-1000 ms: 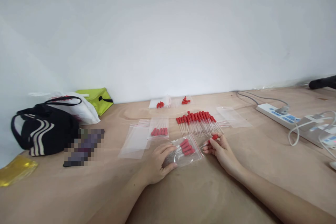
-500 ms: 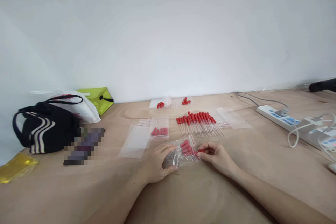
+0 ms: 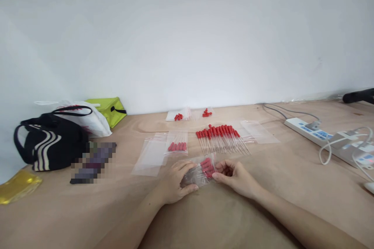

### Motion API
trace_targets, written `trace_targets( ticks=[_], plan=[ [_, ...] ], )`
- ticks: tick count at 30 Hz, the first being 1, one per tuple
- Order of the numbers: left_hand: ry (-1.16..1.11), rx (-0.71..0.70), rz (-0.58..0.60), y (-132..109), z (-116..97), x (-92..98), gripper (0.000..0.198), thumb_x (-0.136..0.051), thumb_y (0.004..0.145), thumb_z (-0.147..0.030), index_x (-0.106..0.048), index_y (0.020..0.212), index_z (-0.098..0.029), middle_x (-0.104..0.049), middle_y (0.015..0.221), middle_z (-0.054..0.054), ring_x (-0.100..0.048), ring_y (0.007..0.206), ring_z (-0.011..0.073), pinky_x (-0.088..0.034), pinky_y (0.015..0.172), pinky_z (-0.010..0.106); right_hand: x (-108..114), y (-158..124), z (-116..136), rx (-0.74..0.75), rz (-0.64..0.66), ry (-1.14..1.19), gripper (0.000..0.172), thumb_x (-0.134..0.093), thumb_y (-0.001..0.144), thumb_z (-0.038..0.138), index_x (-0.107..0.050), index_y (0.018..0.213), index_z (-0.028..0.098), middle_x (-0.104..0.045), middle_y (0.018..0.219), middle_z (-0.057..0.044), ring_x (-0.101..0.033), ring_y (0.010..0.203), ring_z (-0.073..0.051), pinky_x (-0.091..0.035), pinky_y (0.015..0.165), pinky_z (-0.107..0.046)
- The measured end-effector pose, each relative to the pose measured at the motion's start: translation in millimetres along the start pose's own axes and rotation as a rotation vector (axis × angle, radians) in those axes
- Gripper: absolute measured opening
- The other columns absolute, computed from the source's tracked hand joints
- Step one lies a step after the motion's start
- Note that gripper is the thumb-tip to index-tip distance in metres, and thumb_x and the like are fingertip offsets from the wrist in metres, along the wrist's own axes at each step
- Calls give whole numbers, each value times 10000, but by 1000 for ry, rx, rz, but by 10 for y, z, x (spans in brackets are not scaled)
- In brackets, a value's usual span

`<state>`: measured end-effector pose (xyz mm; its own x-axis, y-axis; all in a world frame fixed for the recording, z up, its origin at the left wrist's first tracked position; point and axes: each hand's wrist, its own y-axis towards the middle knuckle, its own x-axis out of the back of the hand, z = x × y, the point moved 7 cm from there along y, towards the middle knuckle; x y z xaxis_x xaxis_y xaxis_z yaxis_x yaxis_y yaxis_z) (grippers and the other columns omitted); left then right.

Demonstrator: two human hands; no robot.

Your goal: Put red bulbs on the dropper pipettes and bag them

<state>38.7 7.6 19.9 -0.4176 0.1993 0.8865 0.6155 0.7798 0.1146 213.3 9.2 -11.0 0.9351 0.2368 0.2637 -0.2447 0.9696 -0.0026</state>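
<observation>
My left hand (image 3: 180, 183) grips the closed end of a clear zip bag (image 3: 195, 175), fingers above and thumb below. Inside the bag lie several glass droppers with red rubber bulbs, the bulbs towards the bag's mouth. At that mouth my right hand (image 3: 233, 175) is closed, thumb and fingers pinching the red bulb end of a dropper (image 3: 210, 175), whose tube is in the bag. Just beyond, a row of loose droppers (image 3: 219, 132) lies side by side. Left of them a filled zip bag (image 3: 177, 140) shows several red bulbs.
Empty zip bags (image 3: 149, 157) lie on the left, more bags (image 3: 260, 132) on the right. Two bags with loose red bulbs (image 3: 178, 117) lie near the wall. A power strip (image 3: 309, 132) with cables sits right; a black bag (image 3: 58, 140) and green bag (image 3: 109, 111) stand left.
My right hand has moved left, pushing the dropper further into the zip bag, so its bulb now sits close to the others. My left hand has stayed in place.
</observation>
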Motion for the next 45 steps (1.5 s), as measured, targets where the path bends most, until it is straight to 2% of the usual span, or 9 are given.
trace_targets(
  ticks=[6,16,23,27,32,34,38,40,45],
  plan=[
    [9,3,1,8,12,-5,524,-583,734,-412,-443,1207,-235,-483,1243,78,-411,1158,260,-332,965,448,26,52,-111,-54,-109,-52,198,-698,576,306,-554,605,174,-513,521,40,-432,490,-84,-327,464,-209],
    [-22,-22,-12,2,-21,25,406,-525,793,-352,-467,1174,-225,-495,1225,70,-438,1139,230,-354,964,395,135,3,-175,-202,-173,179,321,-693,559,423,-490,571,175,-493,471,63,-293,312,-21,-211,308,-176],
    [-8,9,-16,10,-3,14,414,-548,773,-339,-478,1161,-213,-496,1226,81,-432,1142,243,-349,967,416,65,-4,-157,-291,-96,404,340,-697,535,424,-507,654,169,-440,429,98,-266,268,-10,-130,280,-164],
    [-9,-8,-14,16,-24,17,416,-553,766,-337,-481,1157,-215,-504,1215,79,-444,1130,239,-352,963,411,4,-18,-141,-332,36,314,307,-693,542,388,-565,682,146,-506,477,66,-351,306,-18,-175,293,-151],
    [7,3,-4,10,-20,17,441,-571,744,-359,-489,1154,-218,-510,1212,80,-436,1137,255,-348,963,432,-21,-43,-168,-371,136,268,265,-670,576,392,-578,625,149,-419,368,89,-326,300,-22,-173,293,-146],
    [8,-1,1,5,-18,14,463,-577,737,-371,-482,1166,-224,-508,1218,77,-431,1143,256,-347,963,432,18,-20,-194,-371,95,284,257,-662,589,384,-582,648,146,-422,377,88,-325,303,-23,-190,290,-147],
    [-5,5,24,0,-10,9,492,-590,726,-363,-473,1184,-227,-491,1244,78,-419,1158,254,-339,968,434,198,85,-221,-297,-154,313,302,-684,569,307,-560,803,162,-511,524,71,-396,331,-36,-246,281,-152],
    [-17,5,35,0,-6,4,505,-597,721,-365,-472,1190,-225,-482,1256,82,-412,1167,256,-335,971,439,239,141,-236,-305,-214,304,345,-699,550,274,-536,836,172,-530,555,70,-409,330,-40,-257,279,-155],
    [-71,-55,24,-7,-10,2,540,-607,713,-389,-458,1213,-248,-486,1255,73,-415,1168,253,-327,979,441,58,240,-208,-402,55,240,230,-690,579,330,-549,647,161,-404,361,97,-274,274,-28,-141,277,-161]
  ],
)
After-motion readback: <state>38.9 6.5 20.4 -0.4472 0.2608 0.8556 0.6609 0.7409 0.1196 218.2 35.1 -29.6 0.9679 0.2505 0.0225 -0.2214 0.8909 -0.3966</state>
